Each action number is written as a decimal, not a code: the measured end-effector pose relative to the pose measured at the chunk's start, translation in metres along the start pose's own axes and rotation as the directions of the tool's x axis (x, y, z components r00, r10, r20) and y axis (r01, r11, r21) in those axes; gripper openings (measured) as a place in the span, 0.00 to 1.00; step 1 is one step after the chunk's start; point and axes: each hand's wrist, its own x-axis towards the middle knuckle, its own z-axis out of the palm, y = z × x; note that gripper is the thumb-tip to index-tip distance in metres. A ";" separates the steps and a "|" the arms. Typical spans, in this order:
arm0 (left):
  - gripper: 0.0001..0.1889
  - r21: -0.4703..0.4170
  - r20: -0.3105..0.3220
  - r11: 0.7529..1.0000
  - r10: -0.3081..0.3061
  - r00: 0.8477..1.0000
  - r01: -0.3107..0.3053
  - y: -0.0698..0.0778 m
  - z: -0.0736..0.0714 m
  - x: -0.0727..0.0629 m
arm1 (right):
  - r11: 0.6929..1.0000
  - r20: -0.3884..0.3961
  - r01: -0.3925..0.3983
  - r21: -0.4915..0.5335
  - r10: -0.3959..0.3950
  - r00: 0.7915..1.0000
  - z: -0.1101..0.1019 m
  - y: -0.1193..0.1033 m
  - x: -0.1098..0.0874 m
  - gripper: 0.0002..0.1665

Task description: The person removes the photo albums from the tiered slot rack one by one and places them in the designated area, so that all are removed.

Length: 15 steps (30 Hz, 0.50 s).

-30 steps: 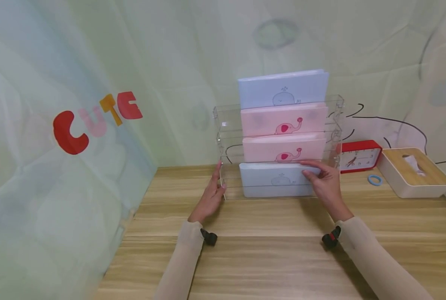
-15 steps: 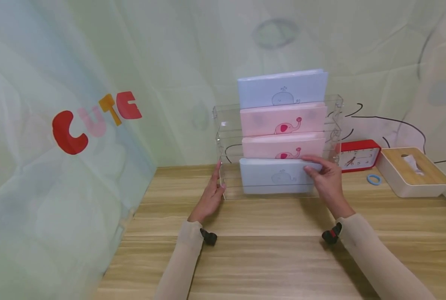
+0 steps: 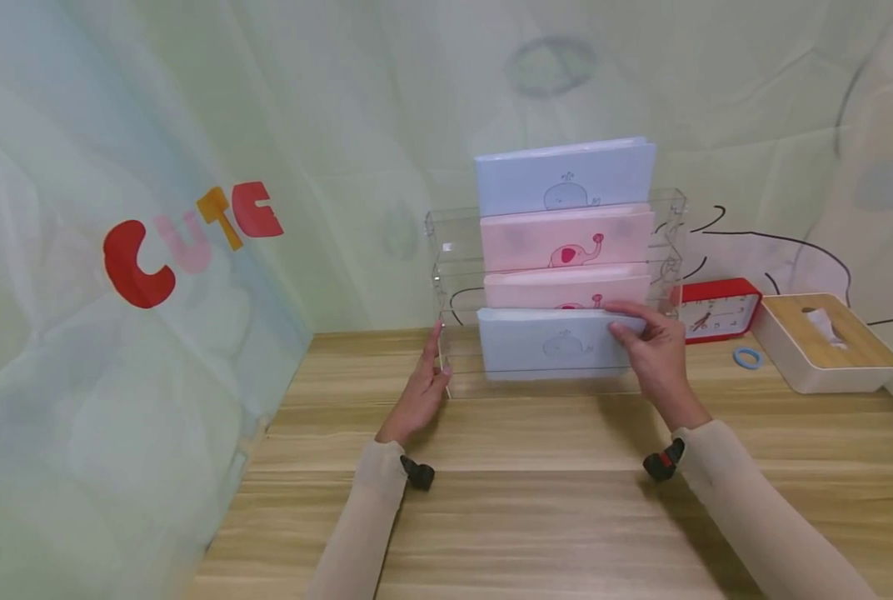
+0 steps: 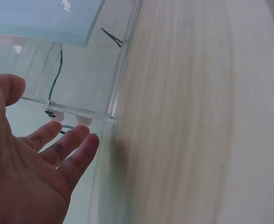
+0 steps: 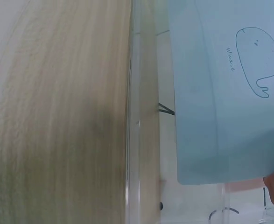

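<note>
A clear acrylic rack (image 3: 461,237) with stepped tiers stands on the wooden table. In its lowest, front tier is a pale blue booklet (image 3: 525,346) with a whale drawing. My right hand (image 3: 660,354) pinches the booklet's upper right corner between thumb and fingers. The right wrist view shows the booklet's lower edge (image 5: 193,140) raised off the rack's bottom, and only a sliver of the hand. My left hand (image 3: 420,392) touches the rack's left side with extended fingers; its fingertips (image 4: 87,140) meet the clear side wall in the left wrist view.
Two pink elephant booklets (image 3: 521,242) and another blue whale booklet (image 3: 517,179) occupy the tiers behind. Right of the rack are a red alarm clock (image 3: 724,292), a blue ring (image 3: 747,358) and a tissue box (image 3: 829,379). A fabric backdrop (image 3: 371,125) hangs behind.
My right hand has raised the front blue booklet a little within its tier, so it covers more of the pink booklet behind. The left hand has stayed on the rack's side.
</note>
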 end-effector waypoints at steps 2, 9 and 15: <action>0.42 -0.004 -0.001 1.000 0.001 1.000 -0.001 0.000 0.000 -0.001 | 1.000 0.001 0.008 0.002 -0.008 1.000 0.000 -0.001 0.000 0.19; 0.42 0.004 0.000 1.000 0.004 1.000 -0.004 -0.001 0.000 -0.001 | 1.000 -0.013 0.028 0.004 -0.028 1.000 0.000 -0.008 0.001 0.18; 0.42 0.007 0.003 1.000 0.010 1.000 -0.010 -0.001 -0.001 0.000 | 0.999 -0.014 0.039 0.025 -0.038 0.999 -0.002 -0.011 0.003 0.18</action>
